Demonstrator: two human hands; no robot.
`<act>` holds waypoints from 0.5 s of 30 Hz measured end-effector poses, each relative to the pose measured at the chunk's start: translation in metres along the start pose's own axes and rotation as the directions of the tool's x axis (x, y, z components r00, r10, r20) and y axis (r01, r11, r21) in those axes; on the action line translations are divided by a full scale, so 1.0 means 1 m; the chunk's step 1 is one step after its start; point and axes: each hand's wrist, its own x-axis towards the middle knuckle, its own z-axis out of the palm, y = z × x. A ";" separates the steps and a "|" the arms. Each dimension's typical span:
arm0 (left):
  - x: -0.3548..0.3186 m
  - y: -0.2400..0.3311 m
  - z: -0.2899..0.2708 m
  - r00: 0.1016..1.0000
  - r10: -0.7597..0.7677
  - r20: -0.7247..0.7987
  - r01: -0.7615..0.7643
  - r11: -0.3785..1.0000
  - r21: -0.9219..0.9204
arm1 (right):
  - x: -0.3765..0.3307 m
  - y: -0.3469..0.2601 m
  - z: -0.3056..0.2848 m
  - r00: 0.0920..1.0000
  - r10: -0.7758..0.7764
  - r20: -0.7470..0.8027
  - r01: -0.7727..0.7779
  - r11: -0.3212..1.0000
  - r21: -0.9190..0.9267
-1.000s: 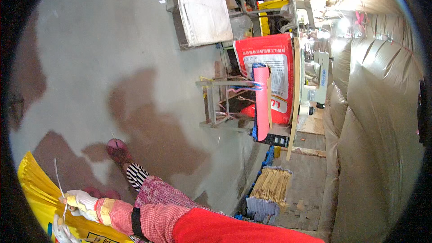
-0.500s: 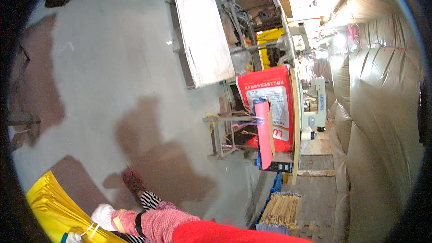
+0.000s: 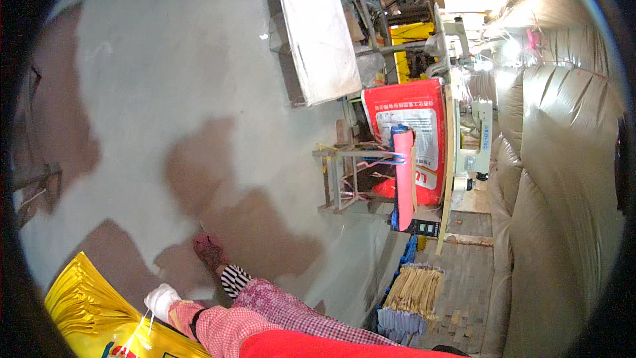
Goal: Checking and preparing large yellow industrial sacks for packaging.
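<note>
My left hand (image 3: 161, 301), in a white glove, is closed around a thin white cord (image 3: 147, 328) at the lower left. That cord runs down to a bundle of yellow bags (image 3: 86, 298), their layered edges fanned out at the far end and a printed side showing nearer me. The checked pink sleeve (image 3: 228, 328) has a black band near the wrist. Beyond it are my patterned trouser leg (image 3: 285, 305), a striped cuff and a dark red shoe (image 3: 209, 250). My right hand is out of the picture.
Toward the right stand a white-topped table (image 3: 318, 33), a metal stand with a pink roll (image 3: 403, 179), a red printed sack (image 3: 424, 126) and a pale sewing machine (image 3: 480, 136). Pale stacked sheets (image 3: 411, 298) lie lower right. Plastic sheeting (image 3: 563, 192) hangs along the right side.
The table and stand have shifted right and up in the picture. My gloved hand, shoe and the yellow bundle sit slightly farther right; more of my trouser leg and the bundle's print shows.
</note>
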 end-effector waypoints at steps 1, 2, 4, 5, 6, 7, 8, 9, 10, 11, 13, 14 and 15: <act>-0.006 -0.028 -0.009 0.997 -0.071 -0.004 0.071 0.991 0.116 | 0.000 -0.011 0.000 1.000 -0.002 0.005 0.002 1.000 0.002; -0.005 -0.043 -0.014 0.993 -0.116 -0.005 0.114 0.966 0.233 | 0.001 -0.015 0.002 1.000 -0.007 0.002 0.007 1.000 0.010; 0.001 -0.034 -0.004 0.989 -0.139 -0.042 0.144 0.981 0.134 | 0.004 -0.009 0.004 0.995 0.080 -0.067 -0.079 0.997 0.010; -0.004 0.002 0.010 0.987 -0.142 -0.072 0.139 0.989 -0.054 | -0.002 -0.005 -0.001 0.992 0.102 -0.068 -0.100 0.994 0.042; -0.010 0.025 0.015 0.982 -0.153 -0.112 0.124 0.964 -0.234 | -0.006 -0.008 -0.006 0.992 0.100 -0.074 -0.097 0.994 0.047; -0.025 0.010 0.012 0.981 0.097 -0.169 -0.103 0.994 -0.031 | -0.010 -0.015 -0.010 0.998 0.046 -0.046 -0.045 0.999 0.027; -0.031 0.016 0.007 0.980 -0.028 -0.197 0.081 0.961 0.266 | -0.017 -0.015 -0.013 1.000 0.009 -0.016 -0.009 1.000 0.000; -0.036 0.108 0.041 0.999 -0.050 -0.002 0.044 0.857 0.513 | -0.025 -0.005 -0.016 0.999 -0.021 0.050 0.021 1.000 -0.010; -0.048 0.211 0.069 0.981 -0.058 0.186 -0.093 0.697 0.711 | -0.030 0.005 0.005 0.989 -0.073 -0.128 0.063 0.995 -0.078; -0.057 0.229 0.085 0.964 0.011 0.267 -0.214 0.629 0.747 | -0.045 -0.014 0.009 0.975 -0.118 -0.186 0.100 0.990 -0.101; -0.047 0.305 0.139 0.797 0.436 0.418 -0.599 0.489 0.634 | -0.031 -0.012 0.044 0.940 0.191 -0.281 -0.194 0.981 0.017; -0.047 0.336 0.163 0.628 0.665 0.404 -0.753 0.390 0.529 | 0.024 -0.027 0.117 0.866 0.444 -0.230 -0.409 0.893 0.185; -0.037 0.327 0.171 0.618 0.676 0.401 -0.762 0.390 0.517 | 0.016 -0.035 0.104 0.907 0.381 -0.181 -0.333 0.911 0.245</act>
